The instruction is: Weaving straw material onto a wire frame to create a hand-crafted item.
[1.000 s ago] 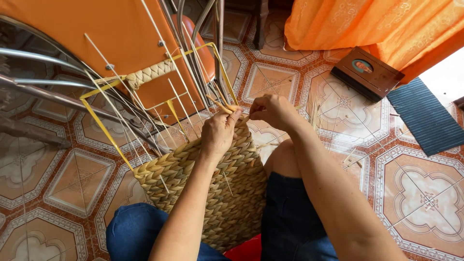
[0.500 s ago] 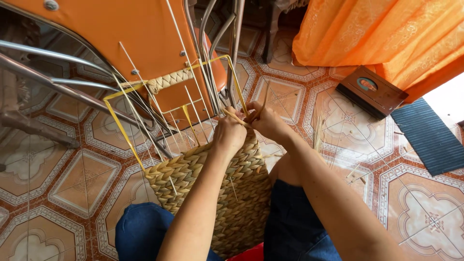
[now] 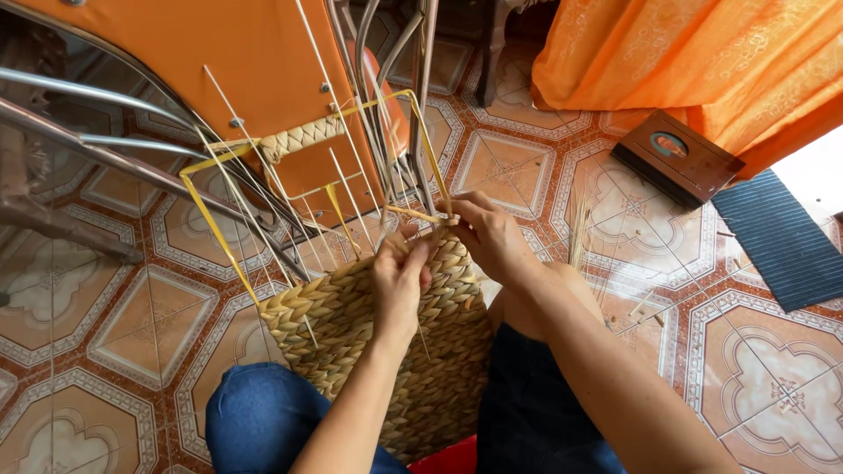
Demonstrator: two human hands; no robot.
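A half-woven straw basket (image 3: 369, 333) rests between my knees, built on a yellow wire frame (image 3: 211, 228) with thin white uprights. My left hand (image 3: 399, 281) presses on the woven top edge, fingers curled around a straw strand. My right hand (image 3: 487, 233) pinches a straw strand (image 3: 413, 212) at the frame's right corner, just above the weave. The two hands sit close together, nearly touching.
An orange chair seat (image 3: 219, 61) with grey metal legs (image 3: 88, 149) lies tipped at the far left. Orange cloth (image 3: 685, 61) hangs at top right, with a brown wooden box (image 3: 676, 158) and a dark ribbed mat (image 3: 781, 237) beneath. Loose straw (image 3: 580, 228) lies on the patterned tiles.
Both hands have drawn together at the frame's right corner, and my right hand now pinches the strand there. The view has shifted slightly down and closer.
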